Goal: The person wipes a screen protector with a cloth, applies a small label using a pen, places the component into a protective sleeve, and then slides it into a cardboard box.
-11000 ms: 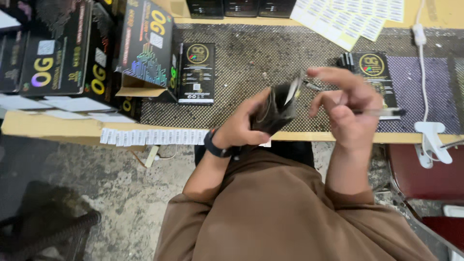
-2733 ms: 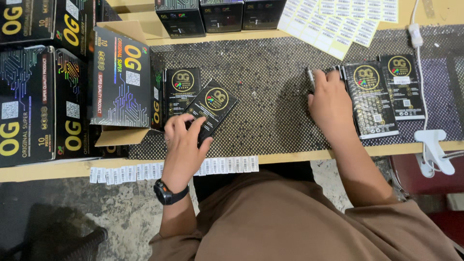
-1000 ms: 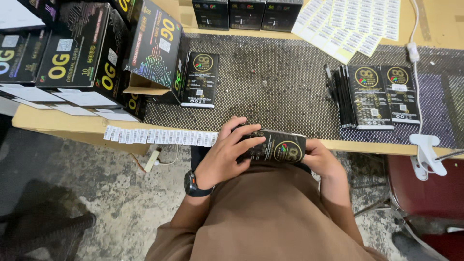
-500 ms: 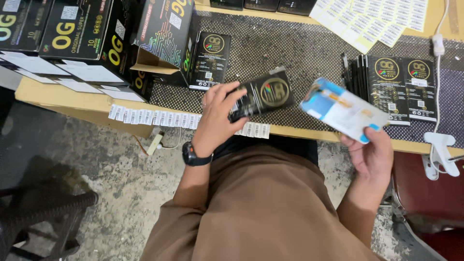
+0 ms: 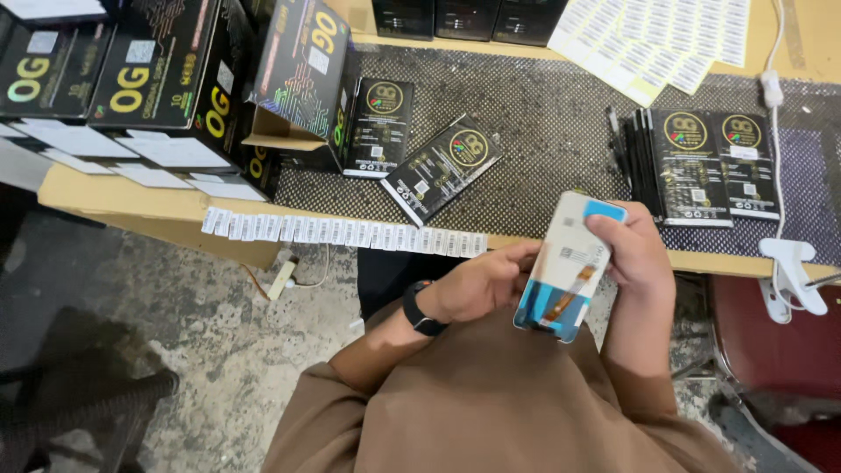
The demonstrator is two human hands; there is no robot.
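The right hand holds a pale flat phone screen part over the lap; the left hand touches its edge. A black packet lies tilted on the counter.

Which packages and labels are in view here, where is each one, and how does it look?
White-and-blue flat phone panel: in right hand, left hand touching.
Flat black sleeve with round emblem: tilted on mesh mat.
Black sleeve stack: right.
Big black cartons: left.
White label strip: table edge.
White label sheets: top right.
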